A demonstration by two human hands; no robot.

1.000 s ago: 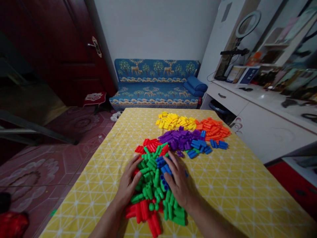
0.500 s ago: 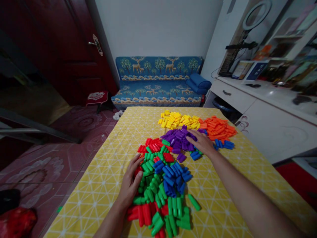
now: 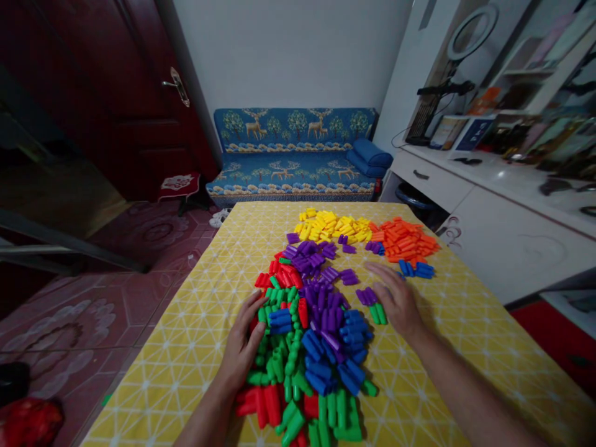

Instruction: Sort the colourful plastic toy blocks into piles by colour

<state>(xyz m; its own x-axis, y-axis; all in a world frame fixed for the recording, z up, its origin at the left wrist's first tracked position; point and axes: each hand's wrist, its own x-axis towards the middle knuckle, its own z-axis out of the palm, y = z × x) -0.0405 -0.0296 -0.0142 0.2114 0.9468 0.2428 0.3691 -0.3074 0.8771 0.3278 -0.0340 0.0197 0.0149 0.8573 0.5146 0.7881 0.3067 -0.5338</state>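
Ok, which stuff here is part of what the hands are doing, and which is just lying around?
In hand: left hand, right hand, mixed heap of coloured plastic pegs, yellow patterned tablecloth.
Lying about: blue deer-print sofa, ring light, white cabinet.

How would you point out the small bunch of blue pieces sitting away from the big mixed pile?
Start at the yellow tablecloth and find the orange pile at its far right. Just in front of that pile, nearer the person, lie the few stray blue pieces, beyond the right hand. They are the only blue ones set apart, not mixed with purple, green or red.
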